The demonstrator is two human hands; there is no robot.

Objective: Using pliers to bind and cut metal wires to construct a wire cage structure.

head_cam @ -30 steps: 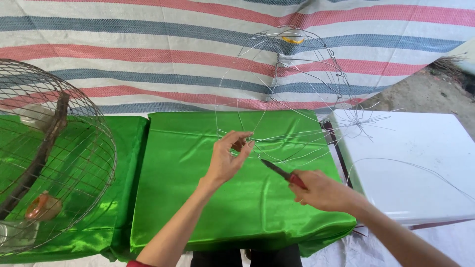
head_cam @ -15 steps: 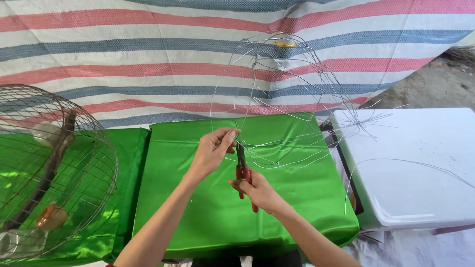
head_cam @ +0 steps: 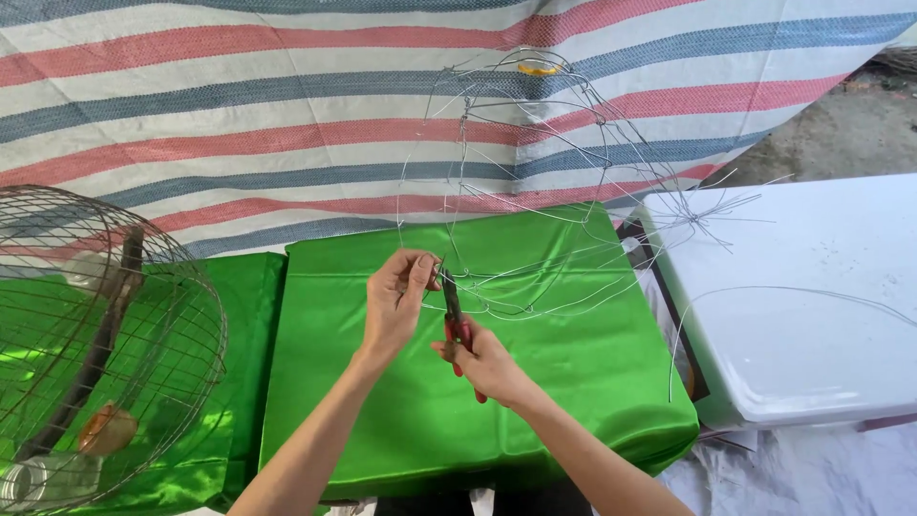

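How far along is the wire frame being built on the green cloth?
Done: the wire frame has a domed shape. In hand: the left hand pinches a wire while the right hand grips red-handled pliers at that joint. Left: loose wire ends stick out unjoined.

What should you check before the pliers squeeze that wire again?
1. Left hand pinches the thin wire right beside the pliers' tip: ok.
2. Right hand wraps the red handles of the pliers: ok.
3. Pliers' tip sits on the wire at the lower edge of the wire frame: looks so, but too fine to be sure: cannot tell.
4. Left fingertips clear of the tip: very close, cannot tell.
5. Frame rests steady on the green cloth: its lower wires lie on it, ok.
6. Loose wire ends poke out near the white box, away from both hands: ok.
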